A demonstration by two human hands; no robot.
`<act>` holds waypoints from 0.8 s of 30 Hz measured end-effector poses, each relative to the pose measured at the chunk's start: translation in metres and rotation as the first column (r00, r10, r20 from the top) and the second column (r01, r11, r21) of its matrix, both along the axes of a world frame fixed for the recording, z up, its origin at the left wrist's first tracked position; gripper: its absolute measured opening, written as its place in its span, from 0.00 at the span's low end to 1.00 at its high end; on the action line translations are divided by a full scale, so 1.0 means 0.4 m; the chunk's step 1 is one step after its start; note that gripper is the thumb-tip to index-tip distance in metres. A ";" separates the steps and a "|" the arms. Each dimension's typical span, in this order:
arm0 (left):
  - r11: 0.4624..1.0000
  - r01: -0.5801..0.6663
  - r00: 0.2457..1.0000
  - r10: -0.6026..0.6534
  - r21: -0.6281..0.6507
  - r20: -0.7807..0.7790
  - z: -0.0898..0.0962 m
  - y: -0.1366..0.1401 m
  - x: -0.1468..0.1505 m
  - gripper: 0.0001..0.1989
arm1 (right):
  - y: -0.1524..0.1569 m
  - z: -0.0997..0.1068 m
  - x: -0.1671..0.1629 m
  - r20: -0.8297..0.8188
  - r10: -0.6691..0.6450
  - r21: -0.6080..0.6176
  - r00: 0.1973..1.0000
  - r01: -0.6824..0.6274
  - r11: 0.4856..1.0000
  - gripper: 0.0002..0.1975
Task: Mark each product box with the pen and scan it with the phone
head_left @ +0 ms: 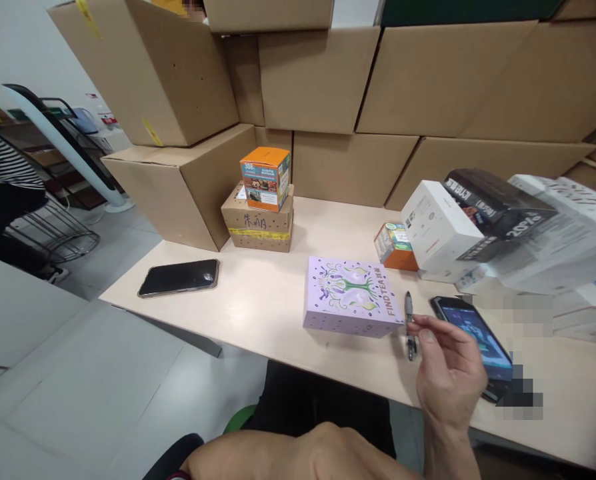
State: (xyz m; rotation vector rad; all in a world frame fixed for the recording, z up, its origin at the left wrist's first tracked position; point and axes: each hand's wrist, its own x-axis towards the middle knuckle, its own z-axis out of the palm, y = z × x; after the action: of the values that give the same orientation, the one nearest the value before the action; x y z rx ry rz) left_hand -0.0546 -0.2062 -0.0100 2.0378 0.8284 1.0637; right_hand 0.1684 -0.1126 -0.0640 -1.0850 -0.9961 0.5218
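Note:
My right hand (451, 373) is at the right side of the table, fingers bent together with their tips on a grey and black pen (411, 348). The pen points away from me, just right of a lilac tea box (351, 293) printed with a green plant pattern and "FIND TEA". Right of the hand lies a phone (475, 333) with its screen lit. My left arm crosses the bottom edge of the view; what shows of my left hand (348, 457) is its bent back, near my lap, and its fingers are hidden.
A dark-screened phone (179, 277) lies at the table's left end. Behind it, an orange box (267, 177) stands on a taped carton (258, 223). White and black packages (443, 223) crowd the right side beside a small orange box (395, 247). Large cartons (318, 80) wall off the back.

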 end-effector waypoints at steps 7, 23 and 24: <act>0.883 -0.449 0.861 0.386 0.138 0.331 0.035 0.105 -0.021 0.06 | 0.002 0.003 0.005 0.163 0.131 -0.180 0.978 -0.101 0.978 0.22; 0.850 -0.526 0.849 0.525 -0.012 -0.050 0.018 0.194 -0.041 0.17 | 0.006 0.108 -0.024 0.545 0.081 -0.200 0.835 0.036 0.979 0.23; 0.845 -0.535 0.844 0.533 -0.019 -0.055 0.019 0.196 -0.042 0.17 | 0.007 0.112 -0.025 0.542 0.109 -0.216 0.833 0.013 0.976 0.23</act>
State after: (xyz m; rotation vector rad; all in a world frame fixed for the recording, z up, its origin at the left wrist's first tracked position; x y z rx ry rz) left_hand -0.0714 -0.1276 -0.0026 1.8470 1.4896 1.2829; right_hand 0.1583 -0.1097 -0.0190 -1.4504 -1.5037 0.3611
